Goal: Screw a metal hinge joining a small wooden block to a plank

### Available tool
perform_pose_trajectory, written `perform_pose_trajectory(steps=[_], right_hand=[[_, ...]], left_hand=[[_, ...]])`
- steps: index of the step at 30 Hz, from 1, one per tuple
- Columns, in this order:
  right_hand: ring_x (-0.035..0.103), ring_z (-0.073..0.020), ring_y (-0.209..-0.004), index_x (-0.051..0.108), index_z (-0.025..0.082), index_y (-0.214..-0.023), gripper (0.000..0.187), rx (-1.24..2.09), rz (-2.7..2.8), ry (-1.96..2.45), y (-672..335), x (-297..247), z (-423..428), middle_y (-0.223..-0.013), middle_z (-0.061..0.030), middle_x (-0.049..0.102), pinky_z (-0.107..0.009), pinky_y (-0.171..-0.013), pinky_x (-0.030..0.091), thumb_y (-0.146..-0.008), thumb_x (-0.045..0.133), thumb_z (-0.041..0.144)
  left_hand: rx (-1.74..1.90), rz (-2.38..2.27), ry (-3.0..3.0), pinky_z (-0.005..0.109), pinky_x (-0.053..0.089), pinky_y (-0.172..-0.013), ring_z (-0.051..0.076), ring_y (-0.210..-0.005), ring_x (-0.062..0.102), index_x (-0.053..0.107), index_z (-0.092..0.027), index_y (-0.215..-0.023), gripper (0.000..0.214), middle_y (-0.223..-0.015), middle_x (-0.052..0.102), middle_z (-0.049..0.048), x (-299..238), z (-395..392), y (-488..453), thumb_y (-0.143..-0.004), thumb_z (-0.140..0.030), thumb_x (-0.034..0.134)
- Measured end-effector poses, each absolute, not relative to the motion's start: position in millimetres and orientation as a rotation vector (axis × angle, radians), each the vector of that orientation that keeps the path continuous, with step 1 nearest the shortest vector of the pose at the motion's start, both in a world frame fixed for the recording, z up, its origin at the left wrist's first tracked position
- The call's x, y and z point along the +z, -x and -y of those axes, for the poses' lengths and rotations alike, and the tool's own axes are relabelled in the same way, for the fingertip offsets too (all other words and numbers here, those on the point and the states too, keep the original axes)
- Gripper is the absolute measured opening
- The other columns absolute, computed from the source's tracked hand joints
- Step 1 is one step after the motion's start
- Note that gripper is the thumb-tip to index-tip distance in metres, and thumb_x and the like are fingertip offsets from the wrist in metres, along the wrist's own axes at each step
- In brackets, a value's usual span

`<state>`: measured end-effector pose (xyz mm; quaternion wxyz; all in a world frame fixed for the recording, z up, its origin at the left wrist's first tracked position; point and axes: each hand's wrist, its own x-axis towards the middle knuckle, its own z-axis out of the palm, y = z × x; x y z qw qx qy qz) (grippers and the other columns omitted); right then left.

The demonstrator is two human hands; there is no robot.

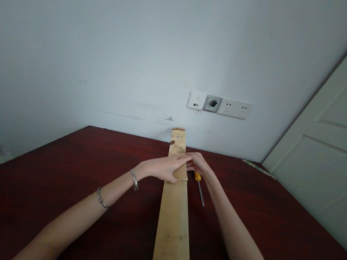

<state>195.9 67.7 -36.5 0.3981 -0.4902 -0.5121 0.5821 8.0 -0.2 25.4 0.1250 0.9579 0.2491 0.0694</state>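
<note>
A long pale wooden board (171, 227) runs from near me towards the wall. A jagged line crosses it near the hands, and its far stretch (178, 140) is rougher, with brown marks; I cannot tell whether that is a separate piece. My left hand (164, 167) lies over the board, fingers stretched across it and thumb spread near the jagged line. On the right edge, my right hand (198, 163) has bent fingers closed against the board, their tips partly hidden. Just below that hand lies a screwdriver (198, 177) with a yellow handle, its shaft pointing towards me.
Dark red tabletop (120, 149) surrounds the board and meets a white wall (138, 58). Sockets and a switch plate (233, 108) are set in the wall. A white panelled door (343, 138) stands at right. A thin printed strip (257, 168) lies at the back right.
</note>
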Motion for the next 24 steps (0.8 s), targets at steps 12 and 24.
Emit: perform_pose_trajectory(steps=[12,24], right_hand=[[0.060,-0.0151,-0.044,0.063,0.007,-0.092,0.022,1.496,1.293,1.259,-193.9,-38.0,-66.8,-0.058,-0.0072,0.067,-0.024,-0.043,0.051,-0.073,0.061,0.018],[0.061,-0.0139,-0.046,0.063,0.008,-0.089,0.019,1.505,1.281,1.243,-196.1,-35.1,-66.0,-0.060,-0.0072,0.067,-0.023,-0.045,0.051,-0.074,0.062,0.019]], left_hand=[[0.134,-0.774,-2.723,0.034,0.038,-0.092,0.028,-0.116,0.048,0.036,-0.018,-0.136,0.074,-0.134,0.047,0.0125,22.8,-8.0,-5.2,-0.072,-0.037,0.068],[0.526,-0.935,-2.572,0.033,0.037,-0.096,0.020,-0.113,0.052,0.054,-0.018,-0.122,0.039,-0.126,0.056,0.0067,41.4,-18.0,20.7,-0.085,-0.029,0.054]])
